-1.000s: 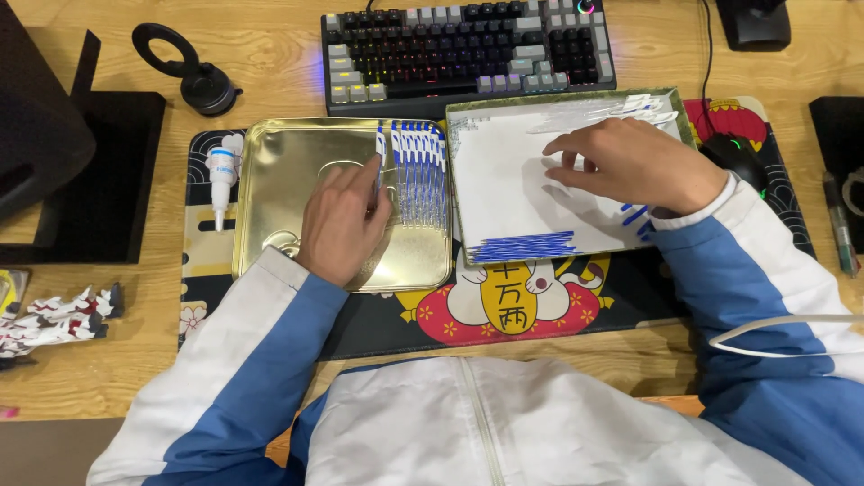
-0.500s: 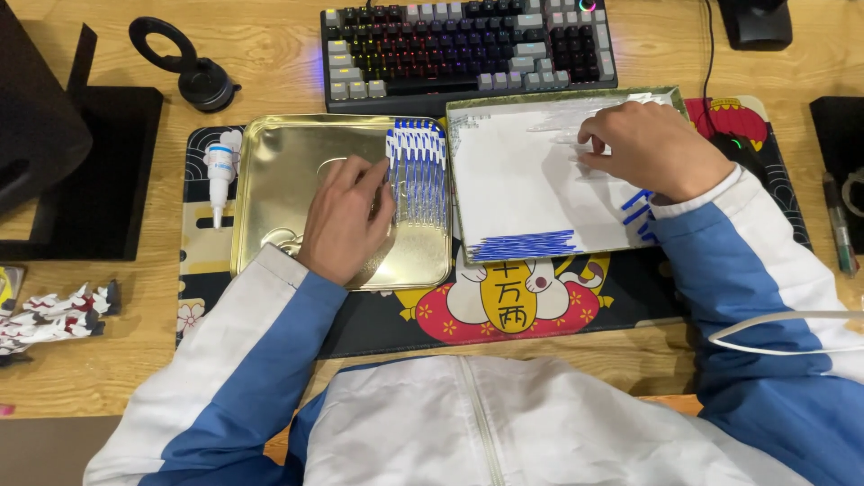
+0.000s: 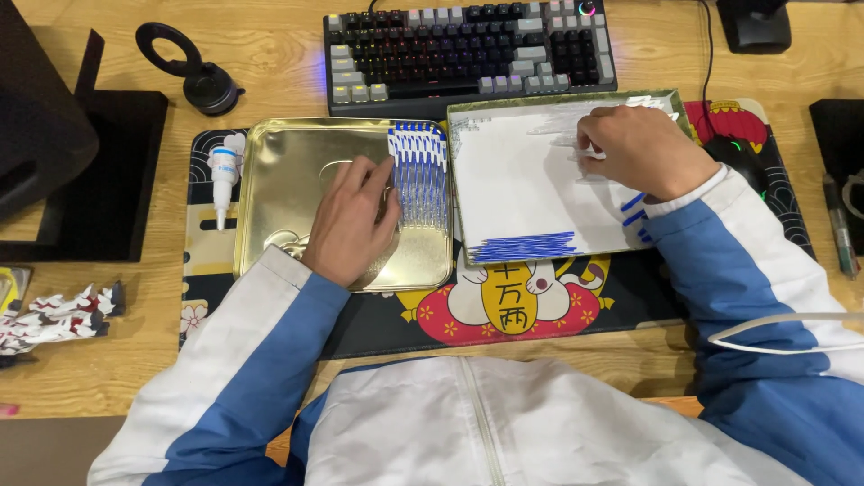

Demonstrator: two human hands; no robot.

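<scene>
My left hand [image 3: 353, 220] lies flat and open in a gold metal tray [image 3: 270, 144], fingertips beside a row of blue-and-white paper strips [image 3: 418, 171] lined up along the tray's right side. My right hand [image 3: 643, 148] is over the top right corner of a white-lined tray [image 3: 522, 189], thumb and fingers pinched on a small white strip. Several more white strips lie under that hand. A stack of blue strips [image 3: 524, 247] sits along this tray's front edge.
Both trays rest on a patterned desk mat [image 3: 504, 315]. A keyboard [image 3: 468, 45] lies behind them and a mouse [image 3: 738, 153] to the right. A small glue bottle [image 3: 222, 175] lies left of the gold tray. Paper scraps [image 3: 54, 315] sit at far left, a pen [image 3: 837, 229] at far right.
My right hand has moved from the middle of the white-lined tray up to its top right corner. My left hand has stayed in the gold tray.
</scene>
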